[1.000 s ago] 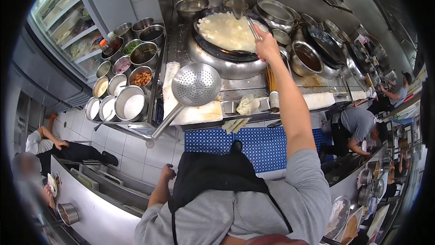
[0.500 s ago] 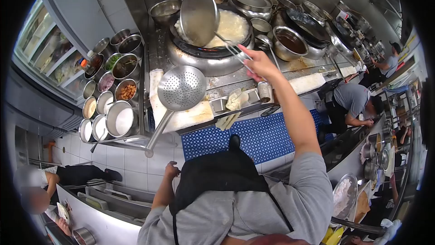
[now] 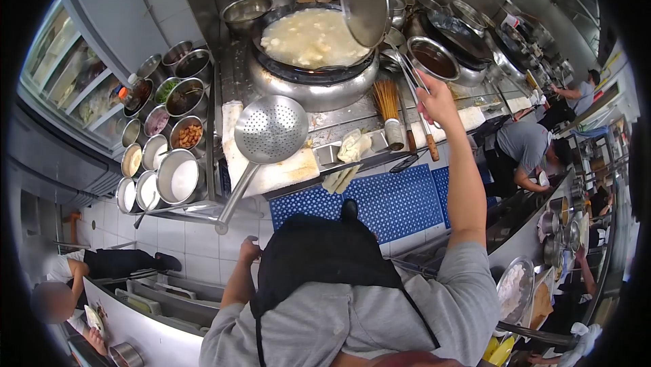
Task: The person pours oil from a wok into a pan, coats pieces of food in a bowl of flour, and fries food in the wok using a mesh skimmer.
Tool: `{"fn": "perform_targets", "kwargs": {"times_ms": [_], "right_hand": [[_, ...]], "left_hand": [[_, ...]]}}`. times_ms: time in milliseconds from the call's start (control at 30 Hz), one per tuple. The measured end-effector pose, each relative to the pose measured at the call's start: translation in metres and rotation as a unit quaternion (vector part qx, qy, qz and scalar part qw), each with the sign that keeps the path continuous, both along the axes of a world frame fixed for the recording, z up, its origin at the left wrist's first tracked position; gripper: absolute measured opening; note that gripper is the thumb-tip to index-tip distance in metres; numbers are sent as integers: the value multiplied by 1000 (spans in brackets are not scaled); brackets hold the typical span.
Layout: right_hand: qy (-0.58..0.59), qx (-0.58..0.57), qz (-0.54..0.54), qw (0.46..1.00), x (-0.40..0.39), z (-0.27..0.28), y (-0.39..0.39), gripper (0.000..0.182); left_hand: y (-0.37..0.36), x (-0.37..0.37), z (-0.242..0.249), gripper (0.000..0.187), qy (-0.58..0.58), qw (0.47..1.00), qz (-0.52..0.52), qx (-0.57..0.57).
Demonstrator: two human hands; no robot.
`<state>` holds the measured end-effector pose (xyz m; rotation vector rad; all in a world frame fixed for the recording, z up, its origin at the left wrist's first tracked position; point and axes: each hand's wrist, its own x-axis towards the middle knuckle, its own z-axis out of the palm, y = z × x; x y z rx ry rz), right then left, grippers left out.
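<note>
My right hand (image 3: 437,104) is closed around the handle of a large round strainer (image 3: 366,4). The strainer stands steeply tilted over the right rim of the wok (image 3: 319,68). In the wok is a pale, cloudy, bubbling liquid (image 3: 312,36) with lighter lumps. A wooden-handled tool (image 3: 432,146) lies just below my right hand, and a bamboo brush (image 3: 388,112) stands to its left. My left hand (image 3: 249,250) hangs beside the black apron, fingers loosely apart, holding nothing visible. A perforated skimmer (image 3: 271,129) rests on a towel at the counter's front edge.
Several metal containers of ingredients (image 3: 180,177) stand at the left. A bowl of dark sauce (image 3: 434,58) sits right of the wok. A blue mat (image 3: 393,201) covers the floor by the counter. Co-workers (image 3: 522,157) are at the right, another person (image 3: 68,279) at lower left.
My right hand has moved right with the strainer, which has swung from over the wok's left part to its right rim. More of the liquid and the brush now show.
</note>
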<state>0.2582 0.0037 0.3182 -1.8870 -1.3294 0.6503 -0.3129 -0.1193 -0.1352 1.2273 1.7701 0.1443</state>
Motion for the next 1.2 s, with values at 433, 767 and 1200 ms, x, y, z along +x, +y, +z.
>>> {"fn": "perform_targets", "kwargs": {"times_ms": [433, 767, 1200], "right_hand": [[-394, -8, 61, 917, -21, -25, 157, 39], [-603, -4, 206, 771, -26, -1, 166, 46], [-464, 54, 102, 878, 9, 20, 59, 43]], "left_hand": [[-42, -7, 2, 60, -49, 991, 114, -43], [-91, 0, 30, 56, 40, 995, 54, -74], [-15, 10, 9, 56, -28, 997, 56, -49]]}}
